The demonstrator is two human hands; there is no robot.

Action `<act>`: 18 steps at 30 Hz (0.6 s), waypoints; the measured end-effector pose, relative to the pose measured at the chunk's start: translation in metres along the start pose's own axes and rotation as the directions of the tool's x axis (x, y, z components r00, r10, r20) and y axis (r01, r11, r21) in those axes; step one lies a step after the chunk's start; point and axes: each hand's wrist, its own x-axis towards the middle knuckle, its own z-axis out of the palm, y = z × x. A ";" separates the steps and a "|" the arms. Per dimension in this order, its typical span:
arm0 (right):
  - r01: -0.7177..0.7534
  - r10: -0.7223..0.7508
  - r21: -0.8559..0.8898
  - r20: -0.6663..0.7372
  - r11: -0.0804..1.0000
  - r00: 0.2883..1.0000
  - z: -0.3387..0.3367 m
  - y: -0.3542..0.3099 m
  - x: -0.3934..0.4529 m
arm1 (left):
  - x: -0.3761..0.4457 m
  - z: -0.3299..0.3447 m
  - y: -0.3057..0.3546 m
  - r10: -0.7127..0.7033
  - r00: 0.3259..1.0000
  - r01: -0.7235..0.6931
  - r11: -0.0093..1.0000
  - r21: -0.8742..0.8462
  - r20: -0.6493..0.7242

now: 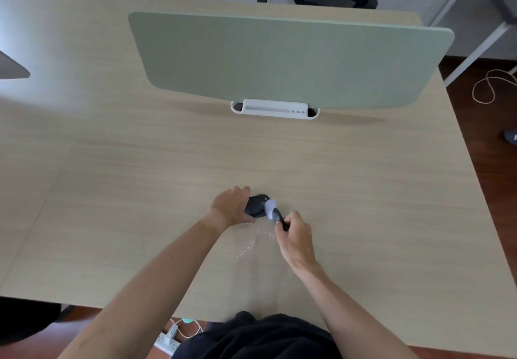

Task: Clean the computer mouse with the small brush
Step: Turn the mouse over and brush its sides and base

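The brushing step is going on now; the left hand (233, 206) curls its fingers round the computer mouse (256, 204) and holds it on the table (112, 190); the right hand (293, 234) pinches the small brush (274, 213), its soft tip on the mouse's right side. The mouse sits near the table's middle; its long way runs from 7 to 1 o'clock. White crumbs (251, 245) lie at 6 o'clock; next, I think, more gentle sweeps.
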 end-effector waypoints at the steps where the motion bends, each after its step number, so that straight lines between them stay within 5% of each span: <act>1: -0.015 0.016 0.007 -0.032 1.000 0.999 -0.002 0.001 0.001 | 0.000 0.000 0.000 -0.006 1.000 0.006 1.000 -0.006 0.001; 8: 0.073 -0.073 0.001 0.143 0.997 0.987 0.002 -0.012 0.001 | 0.001 0.002 0.000 -0.023 1.000 0.023 0.997 -0.071 -0.003; 14: 0.010 -0.013 -0.034 -0.074 0.999 0.997 -0.018 -0.011 0.017 | -0.001 0.002 -0.001 -0.055 0.998 0.055 0.996 -0.073 0.002; 18: 0.069 -0.073 0.084 0.039 0.994 0.997 -0.012 -0.024 0.008 | -0.003 0.008 -0.003 -0.043 0.998 0.039 0.995 -0.090 -0.050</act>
